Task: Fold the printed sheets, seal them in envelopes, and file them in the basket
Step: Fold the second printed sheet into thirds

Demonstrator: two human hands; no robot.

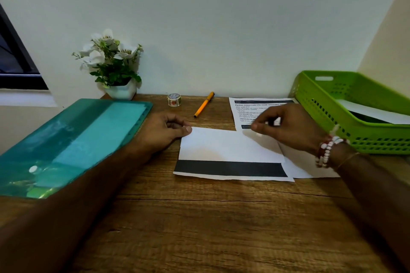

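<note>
Centrally, the folded sheet [228, 146] lies between both hands: left hand [163, 131] pinches its 10 o'clock corner, while right hand [290, 128] hovers curled at 2 o'clock, its hold unclear.

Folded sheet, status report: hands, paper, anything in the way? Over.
Left hand pinches far-left corner of folded sheet. Right hand hovers over its right side, fingers curled, grip unclear. Folded sheet overlaps printed sheet; green basket unobstructed at right.
</note>
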